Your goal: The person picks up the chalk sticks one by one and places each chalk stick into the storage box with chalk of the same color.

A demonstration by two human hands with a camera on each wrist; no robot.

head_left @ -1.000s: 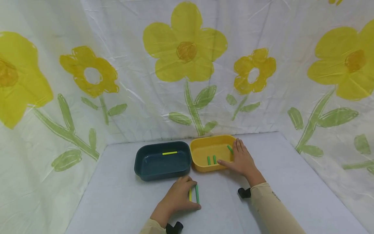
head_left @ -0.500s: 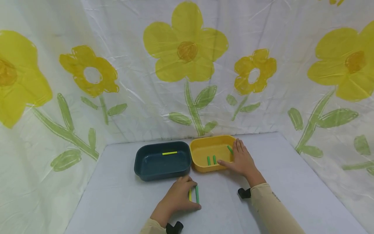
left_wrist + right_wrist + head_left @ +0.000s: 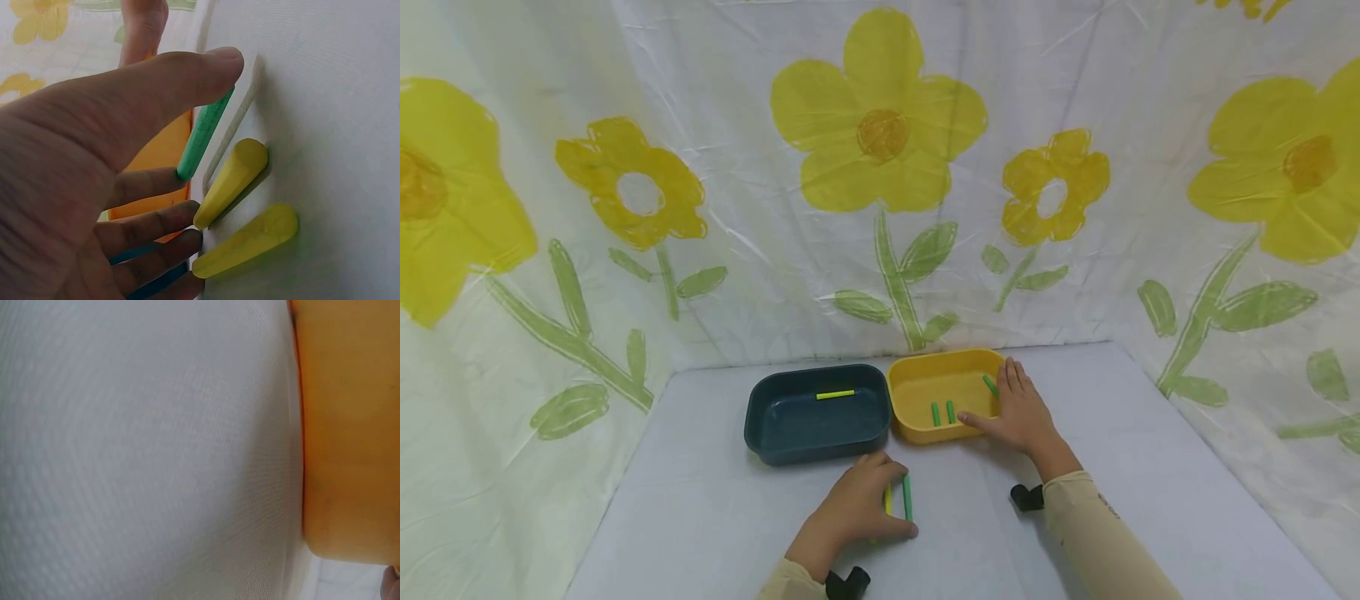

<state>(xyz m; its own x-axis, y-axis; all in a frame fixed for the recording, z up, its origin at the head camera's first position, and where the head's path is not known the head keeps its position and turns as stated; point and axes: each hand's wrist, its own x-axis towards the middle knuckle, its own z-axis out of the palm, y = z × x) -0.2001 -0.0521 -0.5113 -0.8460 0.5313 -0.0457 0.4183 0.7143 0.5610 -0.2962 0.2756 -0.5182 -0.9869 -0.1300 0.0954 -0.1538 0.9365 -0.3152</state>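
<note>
- The left hand point(image 3: 853, 510) rests on the white bench point(image 3: 700, 517), in front of the dark blue tray point(image 3: 775, 429).
- Its fingers point(image 3: 156, 225) are spread and only lightly bent. The thumb lies on a green stick point(image 3: 907, 497), and the fingertips touch the ends of the yellow sticks point(image 3: 232, 177). No stick is gripped or lifted.
- In the left wrist view, two yellow sticks lie flat just beside the green stick. In the head view, only one of them shows.
- The right hand point(image 3: 1018, 412) lies flat against the right side of the yellow tray point(image 3: 917, 433). Its fingers are straight, and the thumb touches the front wall.
- Inside the yellow tray there are three short green pieces point(image 3: 943, 412), two together and one near the right hand.
- One yellow-green stick point(image 3: 836, 394) lies in the dark blue tray, near its far wall.
- The two trays stand side by side, touching or almost touching.
</note>
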